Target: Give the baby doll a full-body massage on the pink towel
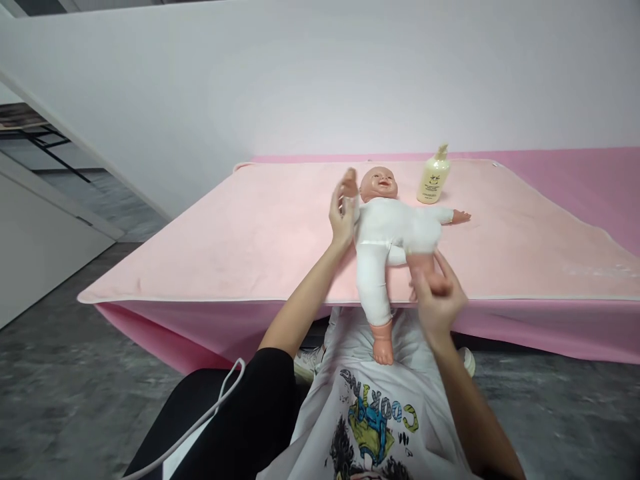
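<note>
A baby doll (385, 220) with a white cloth body lies on its back on a pink towel (280, 220), head pointing away from me. My left hand (343, 208) is closed around the doll's arm on the left, raised beside its head. With my right hand (440, 297) I grip the doll's foot on the right; that leg is bent and lifted, and motion smears it. The doll's other leg hangs over the towel's front edge toward my lap. Its other arm stretches out to the right on the towel.
A pale yellow pump bottle (433, 179) stands upright right of the doll's head. Darker pink cloth (575, 180) covers the table under the towel. Behind rises a white wall (320, 80). A white cable (200, 417) runs along my left sleeve.
</note>
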Tool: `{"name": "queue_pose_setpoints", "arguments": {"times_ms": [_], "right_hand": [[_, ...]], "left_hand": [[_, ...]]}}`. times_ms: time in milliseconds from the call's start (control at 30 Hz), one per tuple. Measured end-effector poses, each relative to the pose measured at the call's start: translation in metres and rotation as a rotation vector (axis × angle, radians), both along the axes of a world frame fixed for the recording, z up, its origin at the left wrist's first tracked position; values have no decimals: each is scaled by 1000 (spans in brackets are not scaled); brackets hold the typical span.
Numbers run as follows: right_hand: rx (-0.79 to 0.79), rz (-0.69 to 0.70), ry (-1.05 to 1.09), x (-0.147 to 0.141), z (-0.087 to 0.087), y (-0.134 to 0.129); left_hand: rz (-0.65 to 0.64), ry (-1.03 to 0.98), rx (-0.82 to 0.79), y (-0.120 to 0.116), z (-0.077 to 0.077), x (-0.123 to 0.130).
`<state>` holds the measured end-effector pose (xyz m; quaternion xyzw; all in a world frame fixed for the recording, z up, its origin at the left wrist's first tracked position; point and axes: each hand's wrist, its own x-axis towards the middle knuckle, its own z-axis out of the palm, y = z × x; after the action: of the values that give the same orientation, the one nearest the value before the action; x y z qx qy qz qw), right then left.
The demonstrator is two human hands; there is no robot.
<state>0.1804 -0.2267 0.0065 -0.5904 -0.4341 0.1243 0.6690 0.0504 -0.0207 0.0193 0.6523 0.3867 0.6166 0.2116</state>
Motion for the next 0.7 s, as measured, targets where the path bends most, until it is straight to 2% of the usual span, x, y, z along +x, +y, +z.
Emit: {"name": "queue_pose_setpoints", "arguments": {"times_ms": [100, 167, 200, 267, 400, 467, 500, 567, 633, 700], "right_hand": [[-73, 158, -29, 19, 47, 55], [-107, 184, -11, 25, 58, 67], [-116, 182, 7, 25, 56, 63], [-96, 118, 44, 18, 40, 37], [-33, -156, 33, -2, -21, -39], [-26, -184, -20, -6, -43, -59], [-21, -189, -37, -6, -47, -61], [0, -186, -58, -3, -39, -48], [-19, -104, -61, 4, -14, -18], [-30, 3, -64, 11, 14, 18]], "left_hand": [[-215, 225, 75, -9, 3, 7], [-254, 231, 50, -7, 1, 8], [-229, 165, 11, -4, -1, 7], [-142, -29, -103, 8, -6, 2], [49, -386, -402, 31, -12, -14], [111, -495, -515, 36, -11, -18], [132, -514, -522, 35, -9, -19], [149, -460, -409, 27, -6, -15], [118, -300, -199, 14, -2, -8], [19, -70, -8, -2, 2, -1]]}}
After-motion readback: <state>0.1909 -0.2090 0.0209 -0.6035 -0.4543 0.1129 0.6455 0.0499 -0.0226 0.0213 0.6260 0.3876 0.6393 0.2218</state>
